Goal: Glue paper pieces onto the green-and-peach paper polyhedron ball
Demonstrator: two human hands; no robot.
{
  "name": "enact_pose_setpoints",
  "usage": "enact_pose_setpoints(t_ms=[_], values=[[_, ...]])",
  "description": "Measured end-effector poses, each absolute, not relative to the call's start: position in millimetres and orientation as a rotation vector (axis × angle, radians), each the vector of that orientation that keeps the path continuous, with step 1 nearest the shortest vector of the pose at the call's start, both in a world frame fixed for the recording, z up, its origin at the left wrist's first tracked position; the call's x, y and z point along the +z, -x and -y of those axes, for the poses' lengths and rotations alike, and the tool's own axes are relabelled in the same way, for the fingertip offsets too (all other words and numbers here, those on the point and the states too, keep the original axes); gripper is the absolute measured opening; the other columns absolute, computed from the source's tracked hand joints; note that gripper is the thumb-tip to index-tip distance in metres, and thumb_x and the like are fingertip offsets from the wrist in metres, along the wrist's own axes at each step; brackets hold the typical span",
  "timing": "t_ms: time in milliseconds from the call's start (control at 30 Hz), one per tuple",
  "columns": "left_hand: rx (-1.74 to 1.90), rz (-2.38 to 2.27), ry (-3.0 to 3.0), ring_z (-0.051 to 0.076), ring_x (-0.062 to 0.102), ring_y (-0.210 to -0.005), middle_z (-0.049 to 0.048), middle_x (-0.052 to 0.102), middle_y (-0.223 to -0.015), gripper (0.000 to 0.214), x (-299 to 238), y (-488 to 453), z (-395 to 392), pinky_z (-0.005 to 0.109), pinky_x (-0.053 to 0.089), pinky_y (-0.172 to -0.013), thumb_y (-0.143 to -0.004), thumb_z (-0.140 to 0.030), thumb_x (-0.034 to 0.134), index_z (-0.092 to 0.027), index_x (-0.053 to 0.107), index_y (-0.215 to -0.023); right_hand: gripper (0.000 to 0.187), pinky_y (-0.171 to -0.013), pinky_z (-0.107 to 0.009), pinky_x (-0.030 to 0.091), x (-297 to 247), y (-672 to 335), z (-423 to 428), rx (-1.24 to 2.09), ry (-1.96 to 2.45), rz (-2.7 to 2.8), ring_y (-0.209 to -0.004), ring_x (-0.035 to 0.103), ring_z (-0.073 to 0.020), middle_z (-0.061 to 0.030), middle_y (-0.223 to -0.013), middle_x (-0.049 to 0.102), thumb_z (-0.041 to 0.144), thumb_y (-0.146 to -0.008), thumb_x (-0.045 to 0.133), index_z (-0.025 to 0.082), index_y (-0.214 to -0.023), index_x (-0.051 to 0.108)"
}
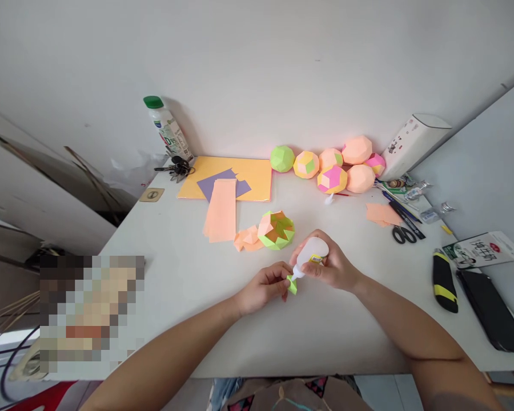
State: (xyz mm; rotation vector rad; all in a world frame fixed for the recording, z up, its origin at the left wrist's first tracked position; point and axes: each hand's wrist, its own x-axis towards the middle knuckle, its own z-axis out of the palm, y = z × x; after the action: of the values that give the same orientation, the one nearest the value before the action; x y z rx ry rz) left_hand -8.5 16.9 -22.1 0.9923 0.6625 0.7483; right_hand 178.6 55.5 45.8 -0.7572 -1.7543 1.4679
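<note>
Between its fingertips my left hand point(265, 287) pinches a small folded green paper piece point(293, 287). A white glue bottle point(312, 251) is gripped in my right hand point(336, 265), tilted down so that its nozzle meets the green piece. Just beyond my hands stands a partly built paper ball point(276, 231), green outside and peach inside, with an open, jagged top. Several folded peach paper pieces point(249, 238) lie against its left side. Whether glue is flowing cannot be made out.
Peach paper strips point(223, 211) and purple paper point(209, 184) lie on a yellow sheet point(257, 177). Finished paper balls point(332, 178) line the wall. Scissors point(404, 234), pens point(405, 217), a black-yellow cutter point(444, 281) and a black phone-like slab point(494, 311) lie right; a bottle point(169, 130) and keys point(180, 167) stand back left.
</note>
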Motion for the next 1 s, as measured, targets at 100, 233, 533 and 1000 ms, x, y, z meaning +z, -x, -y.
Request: enact_pose_setpoints(t_ms=[100, 233, 533, 1000], values=[[0.74, -0.673, -0.985, 0.01, 0.051, -0.059, 0.0, 0.052, -0.076, 0.03, -22, 9, -17, 0.027, 0.044, -0.059, -0.077, -0.042, 0.069, -0.015, 0.056, -0.07, 0.028, -0.055, -0.026, 0.043, 47, -178, -56, 1.454, 0.74, 1.769, -0.062, 0.056, -0.0132, -0.0032, -0.077, 0.067, 0.039, -0.08, 0.07, 0.02, -0.087, 0.05], [0.727, -0.679, -0.975, 0.008, 0.048, -0.055, -0.0021, 0.05, -0.07, 0.03, -25, 10, -18, 0.025, 0.039, -0.055, -0.079, -0.041, 0.067, -0.014, 0.055, -0.071, 0.03, -0.054, -0.025, 0.043, 47, -178, -56, 1.458, 0.749, 1.74, -0.062, 0.056, -0.0135, -0.0035, -0.077, 0.067, 0.04, -0.079, 0.072, 0.02, -0.086, 0.05], [0.728, -0.648, -0.963, 0.008, 0.048, -0.055, -0.002, 0.05, -0.071, 0.025, -34, 13, -18, 0.024, 0.038, -0.055, -0.083, -0.037, 0.063, -0.014, 0.057, -0.075, 0.031, -0.056, -0.026, 0.042, 43, -177, -55, 1.484, 0.724, 1.677, -0.066, 0.057, -0.0146, -0.0021, -0.078, 0.068, 0.038, -0.079, 0.072, 0.022, -0.087, 0.047], [0.728, -0.662, -0.954, 0.008, 0.049, -0.055, -0.0015, 0.052, -0.07, 0.026, -30, 12, -17, 0.024, 0.039, -0.055, -0.08, -0.038, 0.066, -0.014, 0.058, -0.074, 0.026, -0.057, -0.026, 0.043, 45, -177, -54, 1.389, 0.721, 1.758, -0.065, 0.058, -0.0139, -0.0051, -0.084, 0.071, 0.034, -0.08, 0.071, 0.02, -0.087, 0.05]])
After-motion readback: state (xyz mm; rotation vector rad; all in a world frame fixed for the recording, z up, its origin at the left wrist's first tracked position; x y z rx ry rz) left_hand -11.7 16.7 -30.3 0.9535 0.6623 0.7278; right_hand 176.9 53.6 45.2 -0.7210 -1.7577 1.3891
